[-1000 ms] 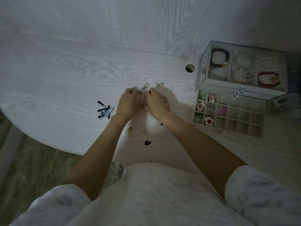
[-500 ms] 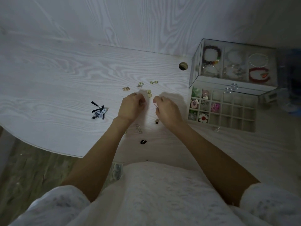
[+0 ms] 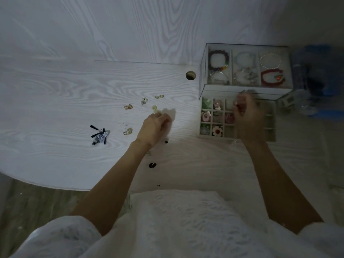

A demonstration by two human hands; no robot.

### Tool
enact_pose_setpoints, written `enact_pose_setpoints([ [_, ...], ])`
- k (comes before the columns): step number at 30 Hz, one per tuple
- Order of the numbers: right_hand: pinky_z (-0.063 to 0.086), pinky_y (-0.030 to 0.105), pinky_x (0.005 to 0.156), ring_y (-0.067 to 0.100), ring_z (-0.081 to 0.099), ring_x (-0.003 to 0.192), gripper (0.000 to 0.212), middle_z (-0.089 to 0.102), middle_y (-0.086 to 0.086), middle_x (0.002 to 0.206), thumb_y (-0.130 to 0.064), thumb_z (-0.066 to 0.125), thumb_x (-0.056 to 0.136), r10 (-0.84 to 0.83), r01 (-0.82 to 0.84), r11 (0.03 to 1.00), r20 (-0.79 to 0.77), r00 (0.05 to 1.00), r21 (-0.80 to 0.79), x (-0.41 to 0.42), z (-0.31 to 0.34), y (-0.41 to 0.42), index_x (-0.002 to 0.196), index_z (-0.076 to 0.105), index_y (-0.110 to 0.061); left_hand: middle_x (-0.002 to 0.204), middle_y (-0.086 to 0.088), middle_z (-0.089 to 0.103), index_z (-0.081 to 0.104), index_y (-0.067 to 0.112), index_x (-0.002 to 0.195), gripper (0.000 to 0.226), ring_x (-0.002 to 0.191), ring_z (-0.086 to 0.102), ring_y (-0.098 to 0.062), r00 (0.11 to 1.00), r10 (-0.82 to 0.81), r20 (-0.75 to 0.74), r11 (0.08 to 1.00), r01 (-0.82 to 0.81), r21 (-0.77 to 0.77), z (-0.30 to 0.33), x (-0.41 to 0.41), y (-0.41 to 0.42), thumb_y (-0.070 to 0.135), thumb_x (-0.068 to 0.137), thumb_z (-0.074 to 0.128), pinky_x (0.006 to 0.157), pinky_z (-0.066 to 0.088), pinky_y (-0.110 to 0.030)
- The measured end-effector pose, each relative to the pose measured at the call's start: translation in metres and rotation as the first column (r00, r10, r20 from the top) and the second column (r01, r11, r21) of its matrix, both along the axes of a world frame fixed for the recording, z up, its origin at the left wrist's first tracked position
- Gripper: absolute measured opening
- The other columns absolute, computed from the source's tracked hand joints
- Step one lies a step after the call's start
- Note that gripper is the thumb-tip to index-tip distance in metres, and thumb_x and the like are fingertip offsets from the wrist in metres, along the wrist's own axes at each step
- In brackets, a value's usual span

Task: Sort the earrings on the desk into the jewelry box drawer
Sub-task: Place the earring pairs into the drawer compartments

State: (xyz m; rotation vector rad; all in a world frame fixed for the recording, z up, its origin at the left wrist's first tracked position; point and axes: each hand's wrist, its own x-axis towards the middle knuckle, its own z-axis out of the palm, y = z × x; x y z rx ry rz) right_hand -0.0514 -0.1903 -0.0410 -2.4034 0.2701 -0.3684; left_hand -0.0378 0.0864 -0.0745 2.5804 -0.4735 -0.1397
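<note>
Loose earrings scattered over the table (image 3: 55, 101): gold loops (image 3: 128, 106), a crystal stud (image 3: 143, 101), a small gold pair (image 3: 159, 96), another gold loop (image 3: 127, 131), a black tasselled pair (image 3: 99, 135) off to the left, a dark piece (image 3: 152, 165) near the front edge. Right hand (image 3: 247, 116) over the middle compartments of the drawer (image 3: 271, 135), fingers curled inward — closed on an earring or not, cannot tell. Left hand (image 3: 154, 126) down on the table, fingers bunched at a pale yellow pair (image 3: 155, 108), grip not visible. Likely risks: a drop into an already filled compartment beside the flower studs (image 3: 217, 131), since the hand hides its target; a small stud flicked off the table by the left wrist; a backing lost in this dim light.
</note>
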Motion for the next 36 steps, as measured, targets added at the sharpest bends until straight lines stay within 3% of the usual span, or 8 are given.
enact_pose_setpoints([
  [4,0.051,0.039,0.053,0.035,0.061,0.061,0.011,0.065,0.021,0.074,-0.013,0.053,0.091,0.091,-0.084,0.959,0.012,0.996,-0.271,0.013,-0.016,-0.007,0.097,0.059,-0.005,0.089,-0.010,0.064,0.063,0.009,0.096,0.013,0.080,0.061,-0.022,1.000,-0.008,0.020,0.986,0.012,-0.165,0.013,0.001,-0.019,0.004,0.084,0.061,0.069,0.053,-0.036],
  [10,0.053,0.040,0.074,0.037,0.064,0.084,0.016,0.067,0.022,0.099,0.004,0.062,0.078,0.067,-0.093,0.948,-0.093,0.993,-0.305,0.008,-0.035,-0.010,0.093,0.067,0.000,0.092,-0.007,0.064,0.063,0.008,0.093,0.008,0.084,0.060,-0.021,0.994,-0.089,0.066,0.904,0.108,-0.413,0.040,0.020,-0.090,0.010,0.086,0.058,0.074,0.055,-0.034],
  [12,0.052,0.038,0.080,0.037,0.063,0.090,0.016,0.067,0.021,0.103,0.006,0.064,0.073,0.086,-0.117,0.945,-0.112,0.990,-0.307,0.002,-0.035,-0.014,0.088,0.068,0.001,0.090,-0.007,0.064,0.064,0.008,0.091,0.008,0.082,0.060,-0.022,0.987,-0.113,0.112,0.907,0.148,-0.393,0.040,0.027,-0.118,0.010,0.085,0.059,0.070,0.055,-0.035],
  [16,0.047,0.036,0.090,0.032,0.059,0.104,0.028,0.064,0.016,0.117,-0.007,0.053,0.082,0.161,-0.184,0.957,-0.117,0.980,-0.223,-0.011,-0.028,-0.019,0.107,0.066,-0.003,0.094,-0.012,0.066,0.067,0.007,0.089,0.009,0.086,0.060,-0.027,0.969,-0.209,0.128,0.932,0.237,-0.273,0.032,0.035,-0.160,0.005,0.081,0.062,0.074,0.043,-0.023],
  [24,0.044,0.037,0.086,0.033,0.057,0.095,0.021,0.066,0.015,0.100,-0.006,0.056,0.085,0.133,-0.160,0.972,-0.158,0.979,-0.171,-0.022,-0.025,-0.027,0.104,0.064,-0.003,0.102,-0.015,0.069,0.071,0.005,0.094,0.021,0.095,0.063,-0.034,0.954,-0.284,0.098,0.948,0.294,-0.121,0.020,0.042,-0.172,0.001,0.075,0.064,0.080,0.052,-0.037],
  [28,0.045,0.038,0.089,0.032,0.057,0.100,0.027,0.066,0.012,0.106,-0.015,0.050,0.088,0.140,-0.179,0.959,-0.184,0.973,-0.219,-0.021,-0.023,-0.024,0.109,0.063,-0.005,0.104,-0.014,0.069,0.070,0.005,0.100,0.022,0.103,0.061,-0.032,0.934,-0.337,0.117,0.940,0.340,-0.007,0.018,0.042,-0.160,0.006,0.079,0.061,0.082,0.055,-0.040],
  [31,0.046,0.039,0.089,0.030,0.056,0.101,0.036,0.066,0.008,0.106,-0.030,0.040,0.091,0.134,-0.181,0.949,-0.191,0.972,-0.257,-0.020,-0.021,-0.024,0.106,0.064,-0.008,0.099,-0.011,0.072,0.071,0.007,0.097,0.031,0.098,0.065,-0.030,0.903,-0.401,0.151,0.916,0.397,0.061,0.025,0.036,-0.154,0.018,0.085,0.044,0.076,0.055,-0.038],
  [36,0.042,0.037,0.085,0.031,0.055,0.095,0.030,0.066,0.010,0.101,-0.024,0.041,0.092,0.171,-0.201,0.929,-0.122,0.978,-0.310,-0.024,-0.008,-0.008,0.104,0.063,-0.008,0.095,-0.006,0.070,0.068,0.011,0.101,0.023,0.091,0.063,-0.025,0.848,-0.444,0.289,0.889,0.457,0.025,0.038,0.015,-0.116,0.016,0.087,0.051,0.077,0.053,-0.032],
])
